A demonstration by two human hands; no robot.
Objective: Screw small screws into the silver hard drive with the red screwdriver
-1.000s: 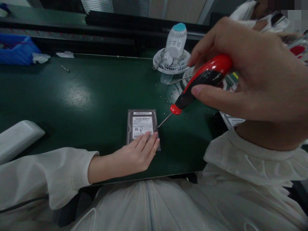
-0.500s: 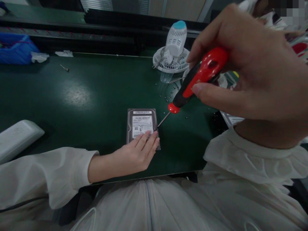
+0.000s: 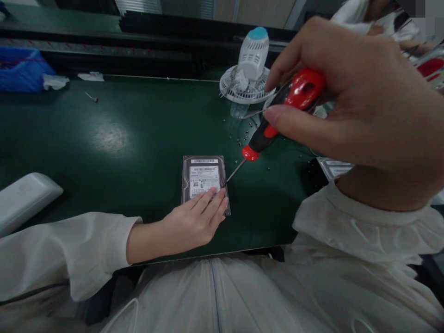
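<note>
Smooth and dark green, the surface [image 3: 138, 125] carries a soft patch of reflected light. Both hands are apart from each other: the left hand [image 3: 192, 219] lies flat, fingers extended, over the lower part of a hard drive [image 3: 204, 173], while the right hand [image 3: 360, 97] is closed around the glossy red and black handle of a screwdriver [image 3: 260, 138], its thin metal shaft slanting down to the drive's right edge. Label up near the front of the surface, the hard drive is a flat dark rectangle — pale lines curve along its sides, a white printed label fills its middle, and a narrower strip sits above. Farther out, tiny screws [image 3: 239, 142] lie scattered below a white plastic device [image 3: 253, 60] with a round slatted base and turquoise cap. Well to the left are a rounded white block [image 3: 27, 201] and a blue bin [image 3: 22, 74].
</note>
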